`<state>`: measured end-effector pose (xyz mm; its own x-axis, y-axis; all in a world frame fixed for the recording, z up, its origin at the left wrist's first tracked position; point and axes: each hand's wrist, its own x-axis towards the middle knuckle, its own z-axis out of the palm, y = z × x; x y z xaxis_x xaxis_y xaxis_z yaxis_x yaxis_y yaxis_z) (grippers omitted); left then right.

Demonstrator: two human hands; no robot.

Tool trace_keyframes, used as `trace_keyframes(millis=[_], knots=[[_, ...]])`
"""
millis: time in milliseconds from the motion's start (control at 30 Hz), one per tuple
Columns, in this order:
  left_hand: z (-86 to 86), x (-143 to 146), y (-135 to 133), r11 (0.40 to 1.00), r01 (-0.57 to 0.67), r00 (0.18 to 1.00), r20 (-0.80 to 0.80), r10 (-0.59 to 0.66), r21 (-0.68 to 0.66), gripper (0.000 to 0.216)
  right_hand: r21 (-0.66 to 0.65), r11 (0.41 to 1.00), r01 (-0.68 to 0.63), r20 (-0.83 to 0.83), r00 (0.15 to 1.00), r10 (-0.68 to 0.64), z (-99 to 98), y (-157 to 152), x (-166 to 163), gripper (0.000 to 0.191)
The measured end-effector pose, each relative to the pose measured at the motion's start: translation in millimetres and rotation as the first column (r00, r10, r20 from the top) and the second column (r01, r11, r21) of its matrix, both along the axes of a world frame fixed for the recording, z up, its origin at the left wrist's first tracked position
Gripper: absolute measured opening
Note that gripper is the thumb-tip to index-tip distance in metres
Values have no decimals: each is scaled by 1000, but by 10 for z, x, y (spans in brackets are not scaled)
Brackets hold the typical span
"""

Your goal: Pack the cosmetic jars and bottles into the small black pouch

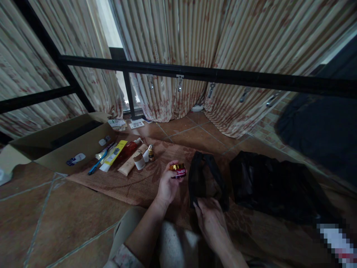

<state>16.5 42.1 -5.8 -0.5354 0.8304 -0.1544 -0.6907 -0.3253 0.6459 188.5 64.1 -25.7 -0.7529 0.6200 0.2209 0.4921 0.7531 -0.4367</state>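
My left hand [168, 185] is closed around a small jar [178, 170] with a gold lid and a dark red label, held just above the brown mat [134, 182]. To its right, my right hand [208, 217] pinches the near edge of a small black bag [206, 178] that lies open on the mat. A row of toiletries sits further left on the mat: a tan tube [131, 162], a white-capped bottle [138, 160], a red pump bottle [128, 149], a yellow tube [114, 155] and a blue toothbrush [97, 162].
A flattened cardboard box [60, 143] lies at the left. A larger black bag [267, 186] rests right of the small one. A black metal rail [212, 76] crosses ahead, with striped curtains [189, 44] behind it. The floor is brown tile [55, 219].
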Motion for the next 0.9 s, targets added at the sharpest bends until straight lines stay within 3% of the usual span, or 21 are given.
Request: trace_keyframes(millis=[900], knots=[[2,15,-9,997,69,997,-20,-69,43,47,49,999,-2,-14,1000,3,8,5,-4,23]])
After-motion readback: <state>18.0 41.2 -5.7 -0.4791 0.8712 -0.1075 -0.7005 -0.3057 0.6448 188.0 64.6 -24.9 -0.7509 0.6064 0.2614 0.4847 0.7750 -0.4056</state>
